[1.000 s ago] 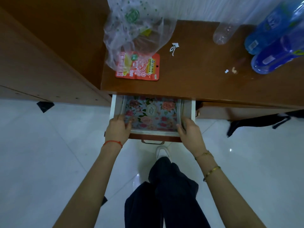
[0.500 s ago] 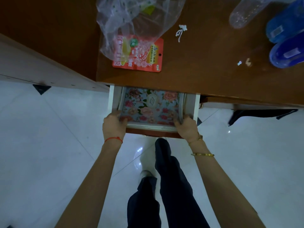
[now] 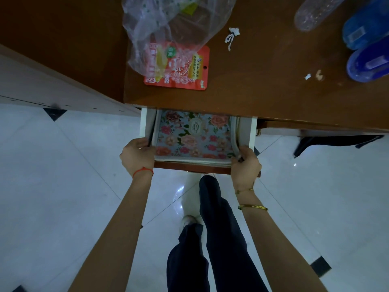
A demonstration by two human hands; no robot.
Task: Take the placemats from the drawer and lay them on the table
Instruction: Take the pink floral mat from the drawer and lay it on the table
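Observation:
A stack of floral placemats, pale blue with pink and orange roses, lies in the open white drawer under the brown wooden table. The mats' edges curl up against the drawer sides. My left hand grips the near left corner of the stack, fingers curled over its edge. At the near right corner, my right hand pinches the curled white edge of the mats.
On the table lie a clear plastic bag, a red snack packet, a clear bottle, two blue bottles and small white scraps. My legs stand on the white tiled floor. Dark cloth hangs at right.
Both hands have slid to the near corners of the placemats and closed on them. The mats' near edge has lifted against the drawer front. The view has moved closer.

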